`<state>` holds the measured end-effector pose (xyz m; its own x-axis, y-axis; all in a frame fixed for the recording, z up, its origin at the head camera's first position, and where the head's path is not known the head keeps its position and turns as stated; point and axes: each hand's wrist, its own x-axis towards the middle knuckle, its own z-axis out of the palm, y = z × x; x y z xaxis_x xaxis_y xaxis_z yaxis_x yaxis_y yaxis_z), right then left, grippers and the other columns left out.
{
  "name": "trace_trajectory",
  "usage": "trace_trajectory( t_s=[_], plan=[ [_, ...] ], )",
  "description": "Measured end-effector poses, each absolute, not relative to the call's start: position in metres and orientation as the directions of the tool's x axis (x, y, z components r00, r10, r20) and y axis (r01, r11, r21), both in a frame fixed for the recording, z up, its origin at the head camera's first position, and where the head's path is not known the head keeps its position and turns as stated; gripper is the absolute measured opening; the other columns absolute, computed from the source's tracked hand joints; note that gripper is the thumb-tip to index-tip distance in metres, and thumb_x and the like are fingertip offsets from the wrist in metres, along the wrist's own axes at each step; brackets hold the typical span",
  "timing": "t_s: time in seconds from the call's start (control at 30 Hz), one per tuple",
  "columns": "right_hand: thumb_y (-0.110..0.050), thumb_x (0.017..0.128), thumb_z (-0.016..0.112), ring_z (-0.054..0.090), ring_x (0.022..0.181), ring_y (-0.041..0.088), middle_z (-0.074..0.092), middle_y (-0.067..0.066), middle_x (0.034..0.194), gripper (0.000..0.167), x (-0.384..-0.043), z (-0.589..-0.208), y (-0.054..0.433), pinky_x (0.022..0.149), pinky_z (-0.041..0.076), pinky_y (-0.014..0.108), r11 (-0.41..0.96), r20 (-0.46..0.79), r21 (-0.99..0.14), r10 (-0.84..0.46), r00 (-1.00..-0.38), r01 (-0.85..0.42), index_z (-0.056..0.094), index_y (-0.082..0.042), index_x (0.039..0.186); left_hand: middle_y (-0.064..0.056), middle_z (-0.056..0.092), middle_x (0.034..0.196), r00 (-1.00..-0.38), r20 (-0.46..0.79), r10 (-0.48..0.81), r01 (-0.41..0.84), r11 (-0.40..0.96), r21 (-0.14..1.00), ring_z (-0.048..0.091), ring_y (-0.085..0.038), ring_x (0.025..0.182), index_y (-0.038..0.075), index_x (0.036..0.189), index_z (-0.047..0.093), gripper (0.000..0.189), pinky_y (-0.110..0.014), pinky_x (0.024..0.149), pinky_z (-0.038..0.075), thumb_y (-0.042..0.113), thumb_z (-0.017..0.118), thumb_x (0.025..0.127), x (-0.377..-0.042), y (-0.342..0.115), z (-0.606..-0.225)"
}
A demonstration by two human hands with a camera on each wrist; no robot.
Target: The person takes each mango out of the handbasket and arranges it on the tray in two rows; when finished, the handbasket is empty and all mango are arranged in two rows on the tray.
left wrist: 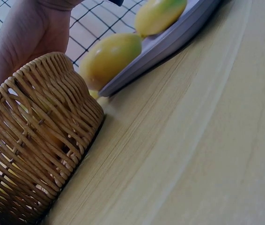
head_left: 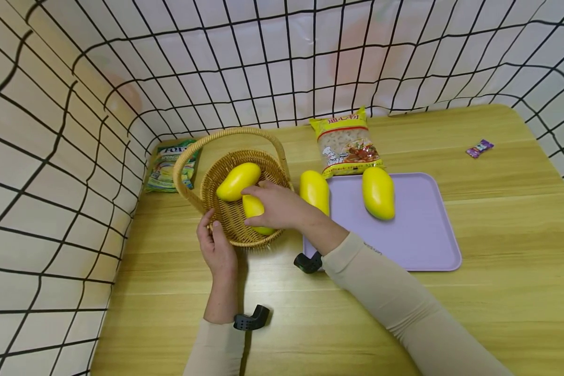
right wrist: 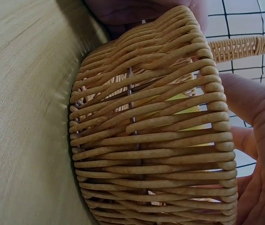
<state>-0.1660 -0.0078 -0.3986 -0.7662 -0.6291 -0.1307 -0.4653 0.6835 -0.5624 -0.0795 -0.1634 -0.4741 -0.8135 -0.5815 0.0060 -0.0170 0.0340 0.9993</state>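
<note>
"Beige sleeves (head_left: pixel 418 324) come nearest to us in the head view. What are the fingers of the right hand (head_left: pixel 279 206) doing?"

"We see them bent over the held mango (head_left: pixel 252 205), low in the wicker basket (head_left: pixel 269 163). They stand apart, with yellow skin between them, so we call it a grip. How much fruit lies under the palm, we cannot tell."

"And the left hand (head_left: pixel 220 250)?"

"We find it at the basket's near left rim, thumb and fingers a little apart and curled about the edge, close to the foot of the handle (head_left: pixel 244 131). Our left wrist view hides most of its fingertips behind the weave."

"What else do we have in the basket?"

"We see a second mango (head_left: pixel 238 181), tilted against the far left of the inside, just beside the right hand's fingertips."

"Where are the others?"

"Two more rest to the right: one mango (head_left: pixel 314 190) at the left edge of the lilac tray (head_left: pixel 418 240), another mango (head_left: pixel 378 193) by its far edge. Behind them we make out a pasta bag (head_left: pixel 348 143); left of the basket, a green packet (head_left: pixel 166 169); far right, a small purple packet (head_left: pixel 479 149)."
</note>
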Motion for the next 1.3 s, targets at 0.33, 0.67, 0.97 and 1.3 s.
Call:
trace_trajectory(
  t_s=[0.33,0.67,0.97,1.3],
  plan=[
    [-0.047,0.086,0.079,0.043,0.146,0.031,0.05,0.005,0.156,0.076,-0.1664,-0.3978,-0.0087,0.114,0.042,0.051,0.693,-0.154,-0.532,-0.644,-0.75,-0.486,0.05,-0.023,0.152,-0.002,0.047,0.147,-0.818,0.011,-0.575,-0.008,0.031,0.999,0.053,-0.023,0.127,0.018,0.14,0.054,0.035,-0.029,0.101,0.049,0.021,0.04,0.108,-0.0794,-0.1639,-0.4756],
    [-0.048,0.086,0.079,0.035,0.152,0.033,0.052,-0.001,0.155,0.076,-0.1667,-0.3989,-0.0095,0.119,0.035,0.056,0.708,-0.18,-0.516,-0.64,-0.747,-0.482,0.049,-0.026,0.152,-0.003,0.047,0.147,-0.814,0.021,-0.581,0.0,0.037,0.999,0.052,-0.023,0.129,0.012,0.141,0.053,0.036,-0.033,0.103,0.048,0.02,0.04,0.108,-0.0801,-0.1633,-0.4752],
    [-0.048,0.085,0.08,0.037,0.151,0.033,0.052,0.0,0.155,0.076,-0.1676,-0.3994,-0.0102,0.116,0.038,0.057,0.709,-0.181,-0.515,-0.64,-0.746,-0.483,0.05,-0.026,0.152,-0.005,0.047,0.146,-0.82,0.044,-0.571,0.032,0.03,0.999,0.053,-0.025,0.128,0.011,0.14,0.053,0.036,-0.031,0.102,0.049,0.018,0.04,0.108,-0.0803,-0.1631,-0.4755],
    [-0.049,0.085,0.079,0.039,0.149,0.033,0.051,0.004,0.156,0.075,-0.1673,-0.3987,-0.0103,0.116,0.038,0.056,0.719,-0.188,-0.499,-0.635,-0.749,-0.484,0.052,-0.026,0.151,-0.005,0.046,0.147,-0.827,0.059,-0.559,0.054,0.025,0.998,0.052,-0.027,0.129,0.006,0.141,0.051,0.037,-0.031,0.103,0.048,0.017,0.041,0.108,-0.0797,-0.1633,-0.4757]
  ],
)
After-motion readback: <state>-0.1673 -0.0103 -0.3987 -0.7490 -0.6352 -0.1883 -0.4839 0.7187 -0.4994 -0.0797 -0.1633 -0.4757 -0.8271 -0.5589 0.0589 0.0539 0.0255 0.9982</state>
